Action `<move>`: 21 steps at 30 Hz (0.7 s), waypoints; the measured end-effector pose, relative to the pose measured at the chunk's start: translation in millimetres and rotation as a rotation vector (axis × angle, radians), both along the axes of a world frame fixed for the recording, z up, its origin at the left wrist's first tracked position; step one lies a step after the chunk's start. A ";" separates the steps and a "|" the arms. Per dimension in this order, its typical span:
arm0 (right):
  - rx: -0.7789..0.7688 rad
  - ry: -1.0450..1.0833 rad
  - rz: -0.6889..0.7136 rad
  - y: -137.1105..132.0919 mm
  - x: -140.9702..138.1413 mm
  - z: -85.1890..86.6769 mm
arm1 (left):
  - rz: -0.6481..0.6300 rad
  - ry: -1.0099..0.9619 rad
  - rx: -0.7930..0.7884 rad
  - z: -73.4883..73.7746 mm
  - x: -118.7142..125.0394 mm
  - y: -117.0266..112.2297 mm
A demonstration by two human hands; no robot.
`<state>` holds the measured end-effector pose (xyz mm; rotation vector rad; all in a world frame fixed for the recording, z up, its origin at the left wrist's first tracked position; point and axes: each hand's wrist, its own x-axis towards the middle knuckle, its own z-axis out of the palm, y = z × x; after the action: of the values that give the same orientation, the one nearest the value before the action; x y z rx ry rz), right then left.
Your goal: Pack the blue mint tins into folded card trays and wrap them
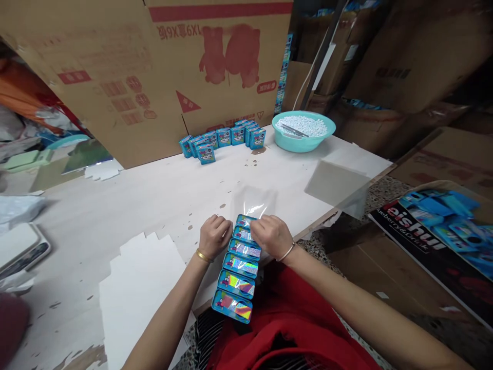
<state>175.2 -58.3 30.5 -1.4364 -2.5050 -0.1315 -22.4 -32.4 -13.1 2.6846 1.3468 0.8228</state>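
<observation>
A row of several small blue tins point(239, 264) with shiny rainbow labels runs from the table's front edge toward me. Its far end lies at a clear plastic bag point(254, 200) on the table; I cannot tell how far the tins reach inside. My left hand point(214, 237), with a gold bangle, is closed at the left side of the bag and the upper tins. On the other side, my right hand point(271, 236) is closed over the bag's edge, its fingers covering part of the top tins. The fingertips of both hands are mostly hidden.
Small blue boxes point(223, 137) stand before a large carton point(162, 67). A turquoise basin point(304, 144) holds white pellets and metal tweezers. Clear sheets point(335, 182) overhang the table's right edge. White cards point(142, 288) lie left. An open carton of blue packs point(450, 216) stands right.
</observation>
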 end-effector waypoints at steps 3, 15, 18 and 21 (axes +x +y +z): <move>-0.022 0.130 0.035 -10.6 4.5 -6.4 | -0.051 0.028 0.002 0.3 -10.3 -4.9; -0.126 0.198 -0.456 -37.3 15.4 -37.6 | 0.013 -0.033 0.068 0.2 -6.7 -8.1; -0.153 0.149 -0.475 -28.7 10.8 -37.3 | 0.013 -0.016 0.088 2.4 -7.0 -8.2; -0.172 0.144 -0.438 -26.6 8.3 -37.8 | -0.008 -0.007 0.129 2.1 -11.2 -10.9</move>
<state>183.6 -84.9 -7.3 -1.9703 -2.0965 0.1087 -33.6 -43.4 -11.0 2.7776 1.3251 0.9489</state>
